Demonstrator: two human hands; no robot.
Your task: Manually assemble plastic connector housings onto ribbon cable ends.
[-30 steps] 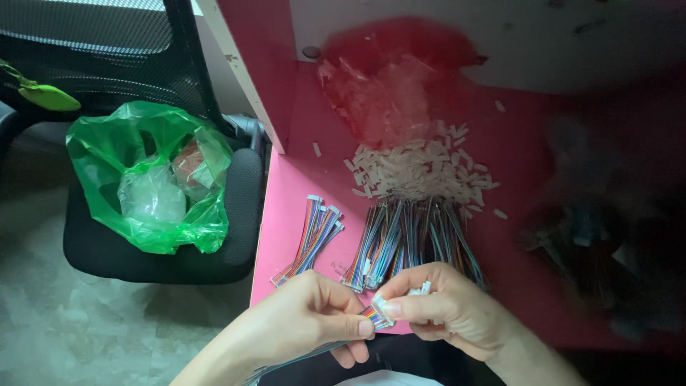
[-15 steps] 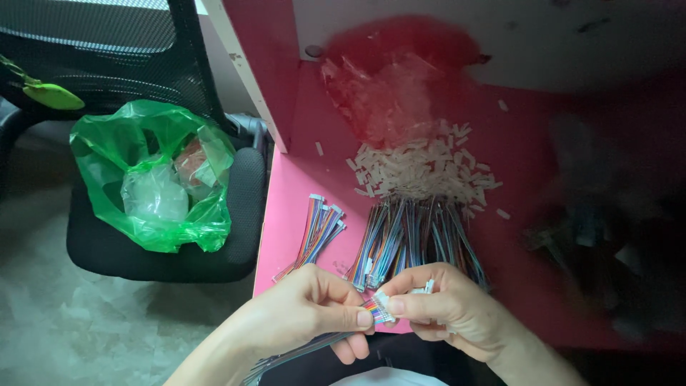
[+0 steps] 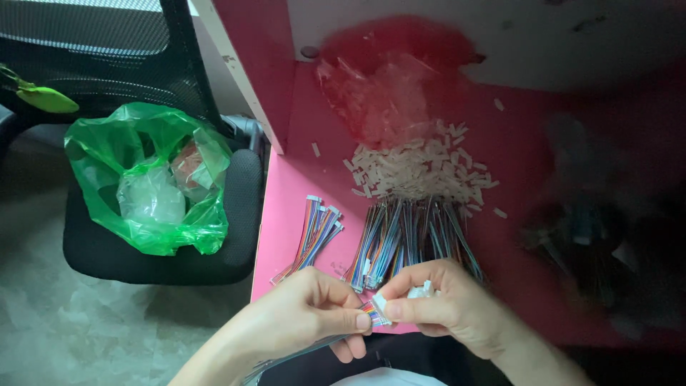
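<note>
Here, both hands meet at the near edge of the pink counter point(image 3: 300, 186). The left hand point(image 3: 304, 318) pinches a multicoloured ribbon cable point(image 3: 370, 312) between thumb and forefinger, its grip clenched on the wires, whose length trails down under the wrist. The right hand point(image 3: 446, 307) grasps a small white connector point(image 3: 379, 303) at the cable's end, with a few more white pieces tucked in its palm. Just beyond the hands lies a large bundle of coloured cables point(image 3: 407, 236), and a smaller bundle point(image 3: 314, 232) sits to its left. Farther back spreads a pile of white connectors point(image 3: 418, 171). Beside the counter, a green plastic bag point(image 3: 153, 179) rests on a black chair point(image 3: 236, 214).
</note>
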